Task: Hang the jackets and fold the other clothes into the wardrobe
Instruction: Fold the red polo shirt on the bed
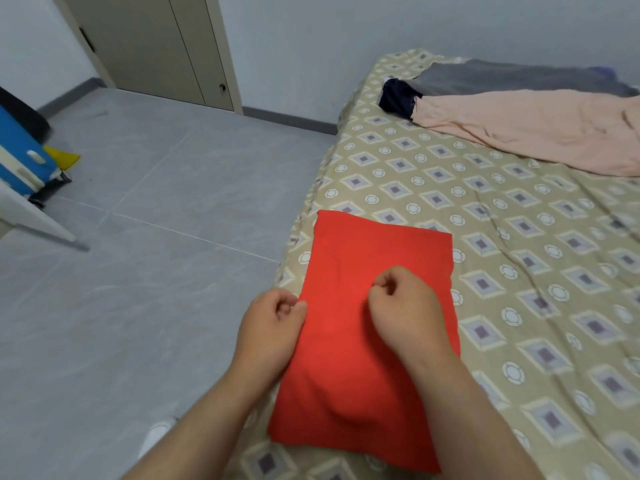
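Observation:
A red garment (377,258) lies folded into a rectangle on the near left corner of the patterned bed (519,271). My left hand (272,323) is at the garment's left edge, fingers curled and pinching the cloth there. On top of the garment's middle, my right hand (401,306) has its fingers closed on a pinch of the fabric, and creases run toward it. At the bed's far end lie a pink garment (526,129), a grey garment (502,77) and a dark navy one (394,95). The beige wardrobe doors (156,46) stand shut across the room.
Grey tiled floor (138,271) lies left of the bed. A blue object (20,157) with a yellow piece (64,157) sits at the far left, beside a white panel edge (34,220). A white shoe (156,438) shows under my left forearm.

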### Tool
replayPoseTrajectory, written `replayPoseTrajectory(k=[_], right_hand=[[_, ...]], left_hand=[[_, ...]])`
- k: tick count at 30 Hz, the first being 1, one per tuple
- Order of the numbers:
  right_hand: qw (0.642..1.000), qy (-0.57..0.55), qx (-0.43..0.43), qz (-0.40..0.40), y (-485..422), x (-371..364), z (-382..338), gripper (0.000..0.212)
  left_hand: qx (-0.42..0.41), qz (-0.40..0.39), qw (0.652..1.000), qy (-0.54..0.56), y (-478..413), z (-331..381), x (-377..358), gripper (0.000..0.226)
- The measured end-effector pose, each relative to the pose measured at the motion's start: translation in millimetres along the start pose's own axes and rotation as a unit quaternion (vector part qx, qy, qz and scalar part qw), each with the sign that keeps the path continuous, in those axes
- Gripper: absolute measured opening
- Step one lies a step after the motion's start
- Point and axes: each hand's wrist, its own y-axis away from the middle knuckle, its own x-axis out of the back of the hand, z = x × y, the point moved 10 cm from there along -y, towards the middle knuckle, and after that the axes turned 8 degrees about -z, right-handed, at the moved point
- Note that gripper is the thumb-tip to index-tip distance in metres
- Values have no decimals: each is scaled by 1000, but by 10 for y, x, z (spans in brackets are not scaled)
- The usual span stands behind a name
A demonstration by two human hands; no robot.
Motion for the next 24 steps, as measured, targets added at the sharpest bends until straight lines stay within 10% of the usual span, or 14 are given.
replayPoseTrajectory(k=[5,8,15,20,24], right_hand=[[999,6,-41,28,148,347,290,10],[992,62,-91,63,399,543,495,23],[963,-34,-224,-144,936,117,885,50],[878,-314,-309,-185,1299,-13,963,22],[924,-221,-278,-146,1451,113,873,11]], left_hand=[[-82,-3,973,-216,403,262,-120,19],[7,-10,996,-87,347,118,-42,33],[65,-48,991,-110,626,28,-64,29],[189,-157,953,176,912,-377,-278,9],[249,-149,913,286,1058,-561,-138,9]])
